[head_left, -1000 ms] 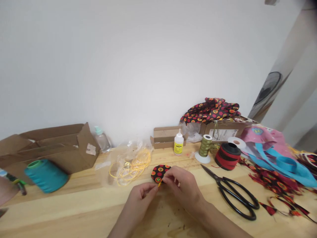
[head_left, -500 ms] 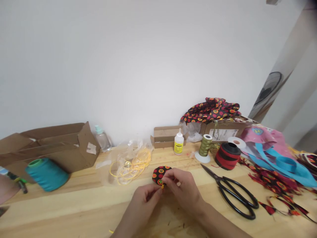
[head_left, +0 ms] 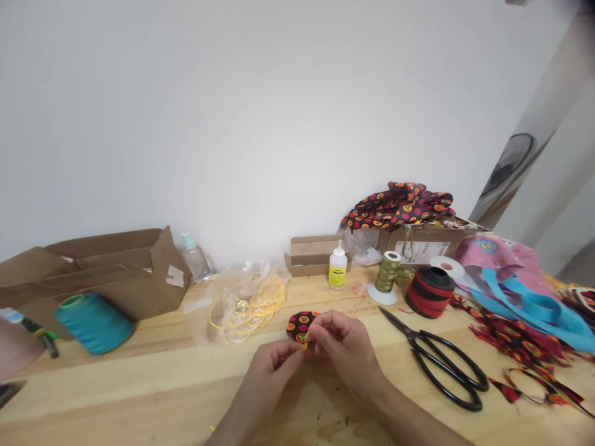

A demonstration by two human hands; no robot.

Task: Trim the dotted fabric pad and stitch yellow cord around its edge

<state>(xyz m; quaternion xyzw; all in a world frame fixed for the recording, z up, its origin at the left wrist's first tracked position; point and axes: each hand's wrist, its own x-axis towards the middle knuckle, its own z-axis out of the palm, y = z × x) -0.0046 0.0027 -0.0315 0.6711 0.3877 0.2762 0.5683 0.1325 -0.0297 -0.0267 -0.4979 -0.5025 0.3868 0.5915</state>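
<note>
The small dark piece of patterned fabric [head_left: 297,328] lies at the lower centre of the frame, its right edge behind the right hand [head_left: 348,350]. A short bit of yellow cord [head_left: 305,346] shows at its lower edge, between the two hands. The left hand [head_left: 274,371] pinches the cord between thumb and forefinger; the right thumb and forefinger are pressed together just above, seemingly on the cord too.

For work this fine, I'd keep the left pinch close to the fabric and let the right fingers make the small movements, with light, even tension so the cord neither slips nor puckers the cloth.

Just right of the hands, black-handled scissors [head_left: 439,362] lie on the worktop [head_left: 153,390]. A glue bottle [head_left: 337,268] stands beyond the hands, and more yellow cord [head_left: 260,310] sits tangled in clear plastic left of centre.

The fingers cover the spot where cord and fabric meet, so I can't tell whether there is a knot, a loop or a hole. The cord's far end is unclear, and a pinkish object [head_left: 16,350] is cut off at the left edge.
</note>
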